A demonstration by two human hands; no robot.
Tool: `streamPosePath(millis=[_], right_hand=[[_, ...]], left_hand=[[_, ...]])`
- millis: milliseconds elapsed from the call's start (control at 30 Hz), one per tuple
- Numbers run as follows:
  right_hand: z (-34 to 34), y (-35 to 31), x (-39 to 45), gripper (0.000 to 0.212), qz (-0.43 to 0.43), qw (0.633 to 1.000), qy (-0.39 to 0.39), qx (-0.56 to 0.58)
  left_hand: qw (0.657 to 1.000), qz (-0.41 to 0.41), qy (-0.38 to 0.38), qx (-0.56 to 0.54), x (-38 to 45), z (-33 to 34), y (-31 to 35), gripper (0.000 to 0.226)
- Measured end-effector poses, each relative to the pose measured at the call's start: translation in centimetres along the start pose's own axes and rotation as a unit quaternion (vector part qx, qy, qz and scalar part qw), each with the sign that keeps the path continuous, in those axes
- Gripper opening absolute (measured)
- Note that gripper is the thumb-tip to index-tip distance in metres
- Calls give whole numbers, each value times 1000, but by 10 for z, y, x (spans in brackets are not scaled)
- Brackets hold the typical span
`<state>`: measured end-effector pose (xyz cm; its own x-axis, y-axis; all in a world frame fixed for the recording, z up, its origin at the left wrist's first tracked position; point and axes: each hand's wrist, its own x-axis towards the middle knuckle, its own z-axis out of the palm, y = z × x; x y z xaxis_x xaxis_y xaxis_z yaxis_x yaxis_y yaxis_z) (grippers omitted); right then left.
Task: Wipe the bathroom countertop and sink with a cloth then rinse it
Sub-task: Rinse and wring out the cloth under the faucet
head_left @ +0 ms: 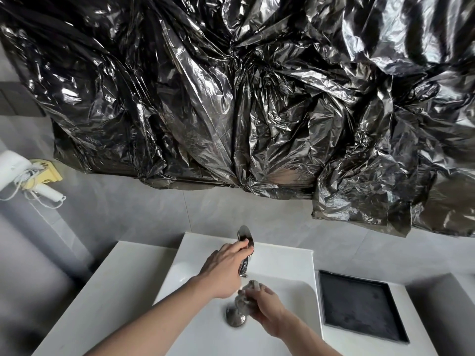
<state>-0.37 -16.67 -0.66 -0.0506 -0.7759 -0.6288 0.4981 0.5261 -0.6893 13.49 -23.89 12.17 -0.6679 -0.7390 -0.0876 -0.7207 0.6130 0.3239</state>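
Observation:
My left hand [226, 265] reaches over the white sink [282, 273] and its fingers curl round the chrome faucet handle [245, 240]. Below the spout, my right hand [264, 304] grips a bunched grey cloth [248, 291] over the basin, just above the chrome drain plug [235, 317]. Part of the cloth hangs down toward the drain. I cannot tell whether water is running. The white countertop [108, 291] spreads to both sides of the sink.
A black square tray [359, 304] lies on the counter right of the sink. A white hair dryer [23, 176] hangs on the left wall. Crinkled black plastic sheeting [257, 98] covers the wall above the sink.

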Motion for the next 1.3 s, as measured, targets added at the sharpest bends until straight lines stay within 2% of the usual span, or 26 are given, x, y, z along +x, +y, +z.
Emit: streamPosePath(millis=[100,233,333,433,533,633,700,767,867,967,1033,1100,1133,1200,1300], right_hand=[[-10,-3,-19,5,-2,1000,7,5],[-28,-7,-47,19,-20,993,39,-108],[-38,-13,-73,23,24,989,37,-140],[-38,-24,-99,11,46,981,-11,-186],[-24,-39,-118,20,13,951,-67,-301],[-3,-56,-134,21,16,935,-133,-329],[11,-67,-140,29,37,931,-168,-322],[24,-71,-141,26,52,929,-178,-319],[38,-72,-140,26,44,916,-127,-378],[52,-69,-140,19,-15,870,-41,-491],[59,-66,-137,13,-65,817,5,-573],[64,-62,-132,18,-125,753,29,-646],[64,-61,-130,22,-152,722,39,-674],[62,-57,-126,27,-187,687,58,-700],[59,-53,-123,21,-212,639,80,-735]], left_hand=[[1000,9,19,0,-3,-3,4,75],[993,51,85,-57,-40,15,13,70],[991,78,66,-88,-76,30,22,69],[991,112,26,-64,-95,31,27,70],[987,161,-6,-8,-102,27,30,83],[980,194,-23,47,-101,24,33,91],[977,192,-2,87,-96,25,31,88],[979,170,23,110,-89,23,31,78],[984,101,34,141,-79,11,39,53],[974,65,40,212,-69,-2,48,36],[965,54,20,257,-64,-11,52,32],[960,50,-6,276,-60,-17,54,31],[960,45,-16,276,-59,-19,55,30],[964,22,-34,261,-58,-17,55,26],[975,-33,-61,211,-59,-14,55,21]])
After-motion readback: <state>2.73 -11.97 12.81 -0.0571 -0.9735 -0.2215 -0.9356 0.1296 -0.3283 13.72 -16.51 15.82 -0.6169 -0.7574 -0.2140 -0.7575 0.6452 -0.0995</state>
